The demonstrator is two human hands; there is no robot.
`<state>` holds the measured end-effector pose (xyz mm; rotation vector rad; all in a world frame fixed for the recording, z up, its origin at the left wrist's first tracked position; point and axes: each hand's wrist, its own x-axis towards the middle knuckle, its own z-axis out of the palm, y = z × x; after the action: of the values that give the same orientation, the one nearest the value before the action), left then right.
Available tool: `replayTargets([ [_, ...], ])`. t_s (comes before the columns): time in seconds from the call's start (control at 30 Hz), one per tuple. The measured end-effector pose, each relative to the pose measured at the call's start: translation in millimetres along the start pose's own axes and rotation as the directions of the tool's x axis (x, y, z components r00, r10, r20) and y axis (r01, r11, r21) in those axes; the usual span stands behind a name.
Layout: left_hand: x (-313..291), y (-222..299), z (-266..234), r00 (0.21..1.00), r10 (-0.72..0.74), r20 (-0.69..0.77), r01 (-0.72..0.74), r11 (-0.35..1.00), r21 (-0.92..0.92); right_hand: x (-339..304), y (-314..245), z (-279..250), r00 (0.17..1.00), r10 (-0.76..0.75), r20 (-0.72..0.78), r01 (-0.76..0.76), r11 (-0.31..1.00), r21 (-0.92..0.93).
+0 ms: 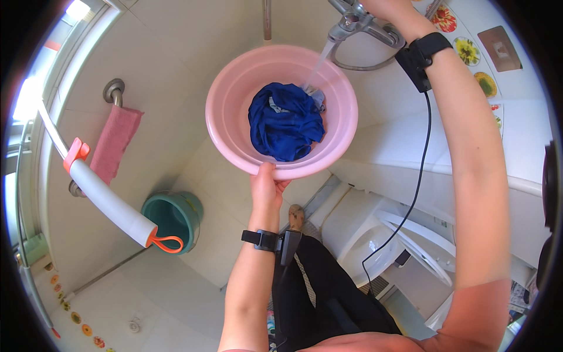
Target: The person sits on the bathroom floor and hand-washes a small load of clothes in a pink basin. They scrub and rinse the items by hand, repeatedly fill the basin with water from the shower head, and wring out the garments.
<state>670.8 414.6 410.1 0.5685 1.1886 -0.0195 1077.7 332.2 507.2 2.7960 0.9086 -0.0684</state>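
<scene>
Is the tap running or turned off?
Running: a thin stream of water falls from the tap into the pink basin.

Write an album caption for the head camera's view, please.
Left hand holds a pink basin of blue cloth; right hand is at the tap, water running in.

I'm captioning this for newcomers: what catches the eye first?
Probably the pink basin at upper centre, its near rim held by the left hand, with blue cloth inside. Water runs into it from the tap at upper right, where the right hand is. A green bucket stands lower left.
</scene>
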Motion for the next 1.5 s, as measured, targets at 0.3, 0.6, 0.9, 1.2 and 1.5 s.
replayTargets([
  [0.3, -0.6, 1.4, -18.6, 1.000, 0.000, 0.007, 0.000, 1.000, 0.020, -15.0, -12.5, 6.0, 0.995, 0.092, -0.045, -0.094, 0.994, -0.056],
  [0.6, -6.1, -3.6, -17.7, 1.000, -0.016, 0.010, 0.016, 1.000, -0.004, -106.4, -81.6, 91.1, 0.814, 0.091, 0.574, -0.499, -0.394, 0.772],
  [0.9, -16.4, -4.4, -20.6, 0.999, 0.031, 0.019, -0.032, 0.999, 0.012, -48.0, -75.4, 157.0, 0.725, -0.079, 0.685, -0.533, -0.694, 0.484],
  [1.2, -29.5, 2.7, -13.1, 0.998, 0.052, 0.018, -0.052, 0.999, 0.013, -88.0, -74.8, 100.0, 0.840, 0.033, 0.541, -0.529, -0.167, 0.832],
  [1.5, -29.2, -0.6, -9.9, 0.999, 0.006, 0.044, -0.003, 0.996, -0.084, -66.9, -2.5, -42.0, 0.905, 0.215, -0.366, -0.060, 0.918, 0.392],
])
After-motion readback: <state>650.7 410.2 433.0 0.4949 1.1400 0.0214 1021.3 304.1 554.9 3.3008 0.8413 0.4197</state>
